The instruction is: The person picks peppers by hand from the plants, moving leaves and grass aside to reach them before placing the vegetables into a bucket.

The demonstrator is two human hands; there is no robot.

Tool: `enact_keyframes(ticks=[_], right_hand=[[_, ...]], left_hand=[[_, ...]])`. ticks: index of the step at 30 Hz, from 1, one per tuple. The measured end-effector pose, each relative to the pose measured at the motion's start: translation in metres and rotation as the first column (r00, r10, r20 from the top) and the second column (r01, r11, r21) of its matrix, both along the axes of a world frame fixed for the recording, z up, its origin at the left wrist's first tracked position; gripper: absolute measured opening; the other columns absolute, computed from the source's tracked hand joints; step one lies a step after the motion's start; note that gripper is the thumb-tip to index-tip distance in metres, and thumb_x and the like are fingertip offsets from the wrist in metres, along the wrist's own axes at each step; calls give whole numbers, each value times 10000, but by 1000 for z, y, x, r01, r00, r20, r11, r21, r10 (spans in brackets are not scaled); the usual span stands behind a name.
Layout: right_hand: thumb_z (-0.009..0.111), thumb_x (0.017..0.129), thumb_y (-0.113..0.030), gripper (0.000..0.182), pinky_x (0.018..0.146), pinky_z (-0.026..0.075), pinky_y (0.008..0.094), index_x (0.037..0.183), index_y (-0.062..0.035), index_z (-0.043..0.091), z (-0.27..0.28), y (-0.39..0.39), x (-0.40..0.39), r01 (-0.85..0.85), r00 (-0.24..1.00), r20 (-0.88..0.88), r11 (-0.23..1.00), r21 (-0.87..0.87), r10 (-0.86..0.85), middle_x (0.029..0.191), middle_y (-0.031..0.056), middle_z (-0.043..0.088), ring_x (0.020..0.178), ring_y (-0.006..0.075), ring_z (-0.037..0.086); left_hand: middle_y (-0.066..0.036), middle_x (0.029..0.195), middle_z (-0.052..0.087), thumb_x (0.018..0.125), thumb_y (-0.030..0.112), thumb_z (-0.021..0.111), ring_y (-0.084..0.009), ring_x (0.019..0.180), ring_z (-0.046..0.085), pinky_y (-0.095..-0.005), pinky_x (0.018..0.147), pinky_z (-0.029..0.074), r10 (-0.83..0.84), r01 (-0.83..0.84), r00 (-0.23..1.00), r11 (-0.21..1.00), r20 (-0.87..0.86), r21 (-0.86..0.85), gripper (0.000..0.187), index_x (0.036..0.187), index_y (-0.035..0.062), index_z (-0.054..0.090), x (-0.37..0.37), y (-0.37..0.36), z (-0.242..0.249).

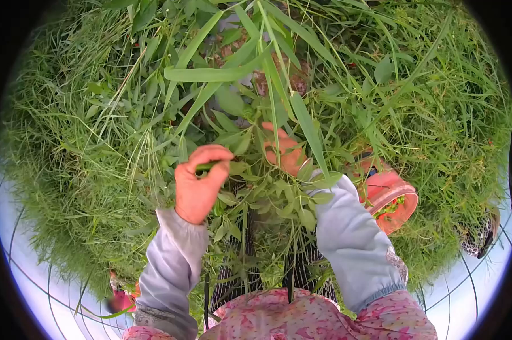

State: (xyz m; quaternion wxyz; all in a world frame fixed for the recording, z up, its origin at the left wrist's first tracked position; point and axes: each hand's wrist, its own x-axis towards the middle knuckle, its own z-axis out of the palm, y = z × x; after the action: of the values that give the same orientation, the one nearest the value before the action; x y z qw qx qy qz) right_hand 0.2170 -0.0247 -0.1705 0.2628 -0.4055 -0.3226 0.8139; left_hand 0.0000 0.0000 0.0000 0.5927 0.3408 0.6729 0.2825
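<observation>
My left hand (pixel 198 190) is closed, its thumb and fingers curled round a small green pepper (pixel 205 167) that shows partly between them. To its right, my right hand (pixel 287 152) reaches in among the leaves of a pepper plant (pixel 278 195). Its visible fingers are apart and point to the left, while leaves cover part of them; I see nothing held in it. Plant leaves lie between and below both hands. Right of my right forearm, a red bucket (pixel 387 198) leans in the grass with small green and red pieces inside.
Tall grass (pixel 437 124) grows densely on both sides. Long grass blades (pixel 227 73) hang in front of the hands. A person in pink (pixel 121 300) shows at lower left, and a spotted item (pixel 476 235) lies at right.
</observation>
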Motion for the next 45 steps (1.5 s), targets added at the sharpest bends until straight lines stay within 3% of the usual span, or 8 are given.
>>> enact_keyframes(ticks=[3, 8, 17, 18, 28, 30, 33, 45], right_hand=[[626, 773, -63, 702, 626, 435, 215, 1381, -87, 278, 0, 8, -9, 185, 870, -319, 848, -497, -376, 1008, 122, 538, 775, 153, 538], [592, 766, -24, 689, 641, 420, 234, 1377, -62, 277, 8, 4, 1, 62, 998, -14, 983, 170, -61, 995, 131, 534, 768, 148, 519], [575, 809, -81, 570, 663, 380, 240, 1323, -11, 339, -16, -14, -6, 201, 890, -257, 828, -523, -378, 996, 140, 548, 764, 138, 491], [581, 813, -94, 545, 644, 363, 246, 1303, -5, 362, -19, -13, -5, 66, 981, -172, 991, -117, -86, 1032, 145, 540, 747, 134, 474], [686, 747, -128, 697, 850, 457, 342, 1327, -4, 320, -14, 2, 1, 30, 651, -703, 935, -354, -287, 1138, 156, 519, 968, 223, 561], [642, 741, -44, 476, 794, 464, 315, 1182, 1, 471, -2, 3, 8, -25, 986, -155, 978, 206, 58, 1197, 127, 490, 914, 198, 568], [589, 742, 16, 271, 725, 470, 290, 1011, -13, 600, 19, 13, 7, -479, 805, 573, 738, 475, 154, 1242, 97, 463, 854, 171, 566], [571, 729, 23, 223, 809, 435, 344, 916, -98, 587, 14, 11, 7, -275, 943, 270, 913, 303, 194, 1357, 111, 357, 926, 199, 556]], left_hand=[[-94, 894, 637, 703, 88, 618, -213, 821, 611, -311, 748, 477, -184, 224, 912, 972, -366, 71, 288, 991, 84, 625, -11, 29, -22], [-154, 777, 614, 676, 148, 656, -315, 671, 590, -367, 638, 486, -433, 719, 498, 691, -752, 78, 607, 1251, 197, 468, -1, 68, -32], [-156, 738, 598, 652, 132, 643, -347, 686, 582, -434, 611, 465, -843, 982, 39, 131, -537, -134, 581, 1213, 165, 497, 34, 107, -28], [-154, 737, 599, 648, 132, 649, -348, 687, 581, -432, 614, 467, -827, 978, 12, 128, -562, -166, 557, 1190, 159, 522, 34, 106, -31], [-127, 611, 547, 625, 146, 669, -243, 567, 548, -334, 543, 420, -926, 952, 307, 301, -221, 63, 252, 829, 49, 558, 26, 75, 1], [-131, 602, 534, 607, 150, 669, -235, 554, 543, -342, 545, 419, -970, 966, 223, 232, -93, -109, 267, 829, 48, 561, 19, 65, 2], [-82, 581, 534, 624, 136, 651, -167, 490, 520, -298, 473, 402, -920, 909, 358, 305, 157, -283, 228, 806, 22, 575, 3, 55, 3], [-4, 601, 536, 689, 134, 650, -97, 482, 513, -235, 420, 413, -225, 606, 767, 559, 601, -565, 154, 769, 21, 583, -33, 31, -6]])
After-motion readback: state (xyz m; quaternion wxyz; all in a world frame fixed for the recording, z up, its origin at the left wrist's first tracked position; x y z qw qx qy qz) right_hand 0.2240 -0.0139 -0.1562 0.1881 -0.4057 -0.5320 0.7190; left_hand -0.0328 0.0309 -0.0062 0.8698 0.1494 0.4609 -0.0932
